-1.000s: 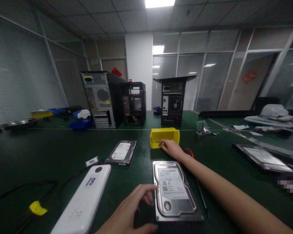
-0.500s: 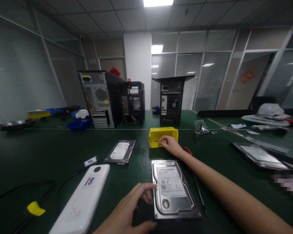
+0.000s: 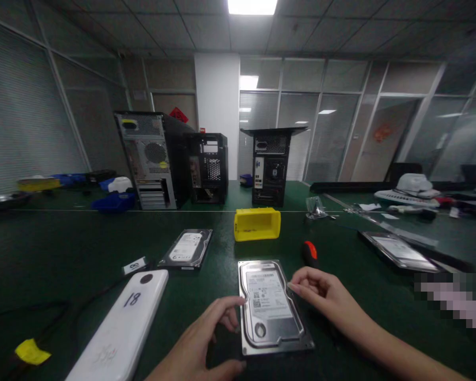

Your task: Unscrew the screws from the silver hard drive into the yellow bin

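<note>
A silver hard drive (image 3: 275,309) lies label up on the green table in front of me. My left hand (image 3: 212,336) is at its left edge, fingers apart, the index fingertip touching the side. At the drive's right edge is my right hand (image 3: 315,293), thumb and index finger pinched together; anything between them is too small to make out. A screwdriver with a red and black handle (image 3: 310,254) lies just beyond the right hand, its shaft hidden. The yellow bin (image 3: 257,225) stands behind the drive, small dark bits inside it.
Another hard drive (image 3: 187,247) and a white power bank (image 3: 121,323) with cables lie to the left. Three computer cases (image 3: 150,159) stand at the back. On the right are a further drive (image 3: 400,251), a small clear bag (image 3: 315,208) and a white hat (image 3: 412,188).
My right hand has come back from the yellow bin to the right edge of the drive, fingers still pinched. The view has turned slightly right. My left hand stays by the drive.
</note>
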Motion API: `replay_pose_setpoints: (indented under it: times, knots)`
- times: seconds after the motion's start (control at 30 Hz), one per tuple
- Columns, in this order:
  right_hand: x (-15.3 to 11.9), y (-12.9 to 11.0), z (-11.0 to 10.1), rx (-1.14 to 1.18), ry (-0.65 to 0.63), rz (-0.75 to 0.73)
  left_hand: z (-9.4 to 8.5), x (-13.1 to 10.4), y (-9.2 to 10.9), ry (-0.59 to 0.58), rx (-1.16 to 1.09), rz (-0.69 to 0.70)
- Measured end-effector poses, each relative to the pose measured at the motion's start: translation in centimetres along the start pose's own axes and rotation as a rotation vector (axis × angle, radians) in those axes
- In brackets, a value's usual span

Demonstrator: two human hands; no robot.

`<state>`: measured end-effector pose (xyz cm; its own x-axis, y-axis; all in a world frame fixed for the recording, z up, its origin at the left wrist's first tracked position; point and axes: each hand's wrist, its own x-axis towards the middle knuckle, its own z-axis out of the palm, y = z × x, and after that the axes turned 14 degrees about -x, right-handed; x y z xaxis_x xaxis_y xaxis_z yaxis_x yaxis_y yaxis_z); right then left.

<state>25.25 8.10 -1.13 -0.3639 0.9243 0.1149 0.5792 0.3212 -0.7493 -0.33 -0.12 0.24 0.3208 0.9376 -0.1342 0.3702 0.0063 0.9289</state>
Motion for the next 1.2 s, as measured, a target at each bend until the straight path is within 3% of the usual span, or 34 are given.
replay_pose_setpoints:
  times: [0.1,0.5,1.2]
  knots:
    - [-1.0,0.3,0.2,-0.022,-0.016,0.03,-0.1,0.0,0.0,-0.009,-0.008,0.004]
    - [-0.5,0.7,0.6,-0.146,-0.027,-0.016,-0.3,0.3,-1.0,-0.051,0.003,0.01]
    - [-1.0,1.5,0.3,-0.151,0.068,-0.069,-0.1,0.2,-0.1,-0.023,0.018,0.023]
